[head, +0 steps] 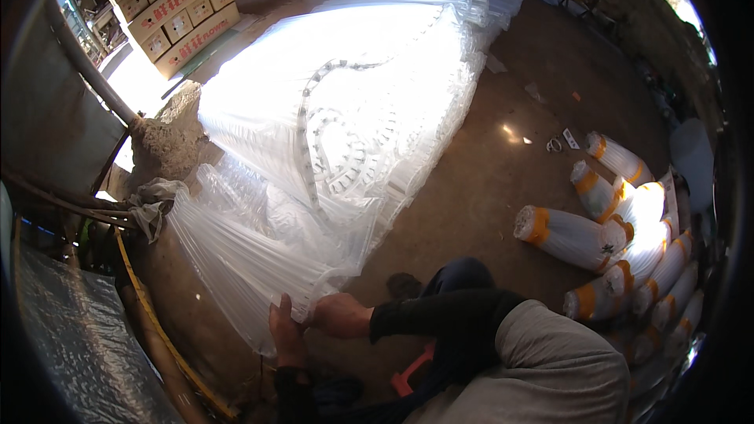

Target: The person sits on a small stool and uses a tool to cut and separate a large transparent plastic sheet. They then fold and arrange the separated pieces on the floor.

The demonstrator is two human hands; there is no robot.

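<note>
A long sheet of clear plastic film [247,265] stretches in gathered folds from a wooden pole at the left towards me. My left hand [287,330] holds its near edge, thumb pointing up, its other fingers partly hidden. Close beside it, my right hand [341,315] is closed in a fist on the same edge, almost touching the left. Just beyond lies a large, sunlit stack of clear plastic film sleeves [259,88], layered on the floor. A curving dark-marked strip [306,112] runs over the stack.
Several rolled film bundles with orange tape [556,235] lie at the right. Printed cardboard cartons [177,9] are stacked at the far left. A rock [168,121] stands by the pole [94,79]. A tape roll [554,144] rests on the floor; a red plastic stool [412,368] is beneath me.
</note>
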